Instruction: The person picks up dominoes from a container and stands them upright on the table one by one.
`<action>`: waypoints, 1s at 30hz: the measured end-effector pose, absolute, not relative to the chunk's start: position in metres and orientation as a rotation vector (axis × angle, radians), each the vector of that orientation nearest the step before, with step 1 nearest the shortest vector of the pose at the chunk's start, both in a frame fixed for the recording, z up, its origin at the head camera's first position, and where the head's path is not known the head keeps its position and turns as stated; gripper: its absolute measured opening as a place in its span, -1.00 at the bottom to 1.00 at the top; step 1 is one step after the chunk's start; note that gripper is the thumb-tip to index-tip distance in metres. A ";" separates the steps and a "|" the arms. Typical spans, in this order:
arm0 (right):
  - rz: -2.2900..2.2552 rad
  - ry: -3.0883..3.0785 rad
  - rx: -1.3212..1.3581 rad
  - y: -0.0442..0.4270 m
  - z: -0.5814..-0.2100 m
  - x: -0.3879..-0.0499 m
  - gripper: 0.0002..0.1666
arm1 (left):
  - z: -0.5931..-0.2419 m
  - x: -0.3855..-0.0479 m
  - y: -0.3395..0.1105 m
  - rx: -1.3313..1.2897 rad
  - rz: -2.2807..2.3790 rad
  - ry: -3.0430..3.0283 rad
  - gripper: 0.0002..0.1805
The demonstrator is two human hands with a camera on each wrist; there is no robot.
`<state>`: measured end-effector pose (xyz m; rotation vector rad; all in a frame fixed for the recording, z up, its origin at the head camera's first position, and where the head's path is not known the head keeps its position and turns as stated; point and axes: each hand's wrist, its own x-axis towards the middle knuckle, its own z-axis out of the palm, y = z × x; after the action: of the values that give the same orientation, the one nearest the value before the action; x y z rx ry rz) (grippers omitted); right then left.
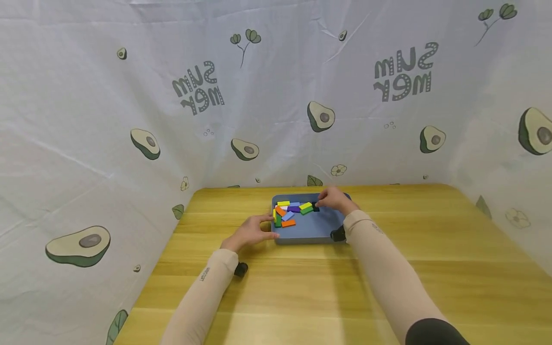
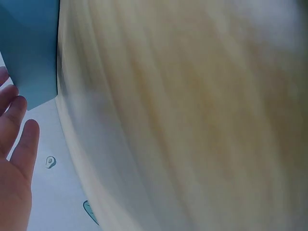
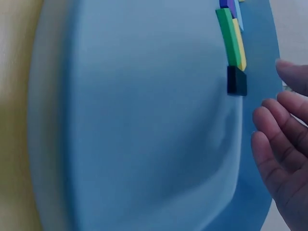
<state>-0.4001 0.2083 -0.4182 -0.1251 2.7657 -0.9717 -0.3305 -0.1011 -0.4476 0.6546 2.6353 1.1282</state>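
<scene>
A blue-grey tray (image 1: 319, 227) stands on the table with several small coloured blocks grouped in its left half. My left hand (image 1: 250, 232) is at the tray's left side, thumb and fingers spread along the wall; in the left wrist view its fingers look relaxed and hold nothing. Over the tray's back part, my right hand (image 1: 336, 199) hovers near a black block (image 3: 237, 81). The right wrist view shows its fingers loosely bent and apart from the block. Beside the black block lie a green block (image 3: 228, 38) and a yellow block (image 1: 305, 206).
Orange (image 1: 288, 223), light blue (image 1: 288, 216) and purple (image 1: 294, 209) blocks lie farther left in the tray. A wooden table (image 1: 302, 287) extends on all sides. Behind it hangs a white curtain (image 1: 280, 96) with avocado prints.
</scene>
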 end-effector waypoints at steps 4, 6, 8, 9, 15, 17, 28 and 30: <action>-0.972 2.782 -0.129 0.210 -0.423 -0.403 -0.51 | -0.448 -0.329 -0.099 0.637 1.122 2.660 -0.24; -0.967 2.787 -0.128 0.211 -0.425 -0.404 -0.53 | -0.448 -0.329 -0.097 0.632 1.117 2.670 -0.26; -0.970 2.793 -0.120 0.213 -0.426 -0.406 -0.54 | -0.448 -0.329 -0.096 0.634 1.106 2.686 -0.27; -0.974 2.795 -0.116 0.213 -0.426 -0.407 -0.55 | -0.448 -0.330 -0.095 0.635 1.106 2.691 -0.28; -0.977 2.800 -0.089 0.210 -0.428 -0.412 -0.59 | -0.447 -0.331 -0.096 0.632 1.110 2.693 -0.28; -0.981 2.793 -0.069 0.210 -0.430 -0.412 -0.60 | -0.447 -0.331 -0.095 0.640 1.113 2.686 -0.28; -0.988 2.731 -0.107 0.213 -0.419 -0.405 -0.57 | -0.450 -0.331 -0.096 0.611 1.074 2.707 -0.25; -0.992 2.724 -0.117 0.214 -0.419 -0.405 -0.58 | -0.450 -0.330 -0.097 0.618 1.066 2.709 -0.25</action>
<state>-0.4047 0.2138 -0.4186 -0.1167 2.7245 -0.9919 -0.3297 -0.0968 -0.4501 0.6180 2.7085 1.0657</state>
